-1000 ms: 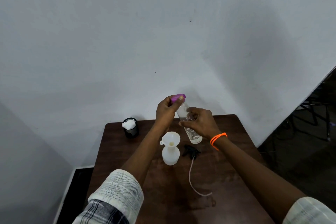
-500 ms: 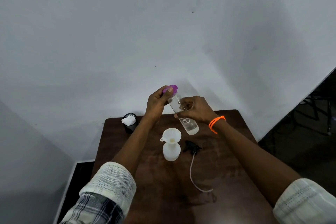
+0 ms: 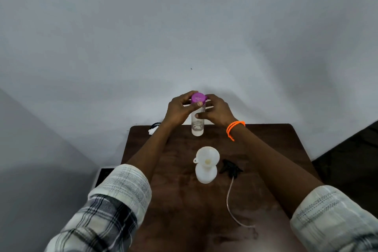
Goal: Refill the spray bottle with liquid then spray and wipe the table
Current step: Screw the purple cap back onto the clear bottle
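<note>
Clear bottle [image 3: 198, 124] upright at the far tabletop [image 3: 266, 149] edge, long axis vertical: left hand [image 3: 178, 111] fingers closed on purple cap [image 3: 198, 97] on top, right hand [image 3: 216, 113] gripping the body, funnel [image 3: 207, 156] seated in spray bottle [image 3: 206, 174] directly nearer me.

clear bottle [image 3: 197, 125]: tilted → upright | purple cap [image 3: 198, 98]: now faces camera
</note>
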